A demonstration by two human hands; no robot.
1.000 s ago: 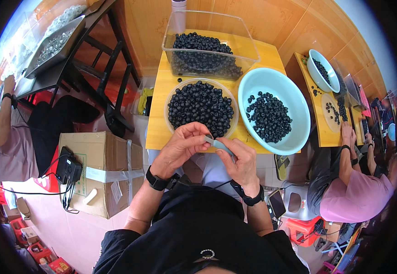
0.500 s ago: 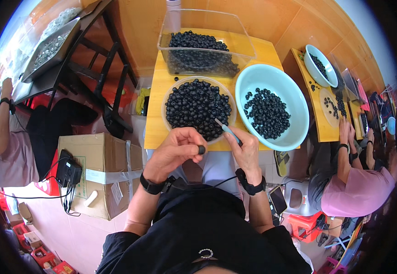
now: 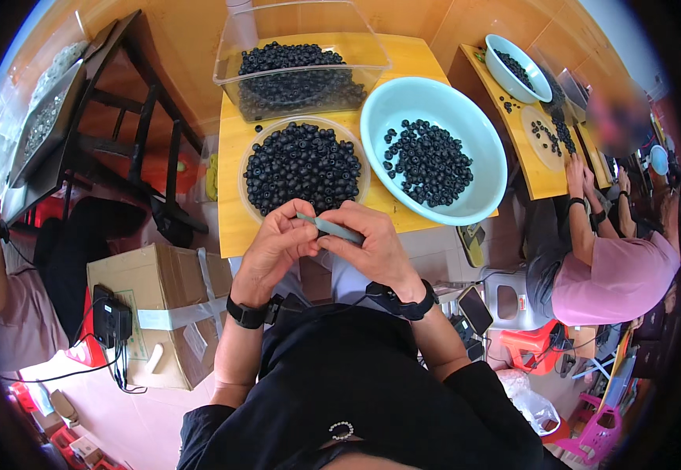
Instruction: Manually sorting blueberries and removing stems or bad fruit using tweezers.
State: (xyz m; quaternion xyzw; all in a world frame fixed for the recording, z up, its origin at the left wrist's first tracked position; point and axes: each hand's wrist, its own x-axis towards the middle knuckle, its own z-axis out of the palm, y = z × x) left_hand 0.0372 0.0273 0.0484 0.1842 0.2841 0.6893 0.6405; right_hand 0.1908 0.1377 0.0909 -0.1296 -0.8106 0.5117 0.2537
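At frame centre I see the yellow table [image 3: 234, 227], on it the round tray of dark berries [image 3: 303, 166], and just below its edge my left hand [image 3: 278, 247] and right hand [image 3: 372, 247], fingers pinched together on a thin grey tool [image 3: 328, 227].

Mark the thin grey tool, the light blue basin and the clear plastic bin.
thin grey tool [image 3: 339, 229], head view, middle of its blade between the hands.
light blue basin [image 3: 477, 149], head view, bare inner wall on the right.
clear plastic bin [image 3: 309, 27], head view, upper clear wall.
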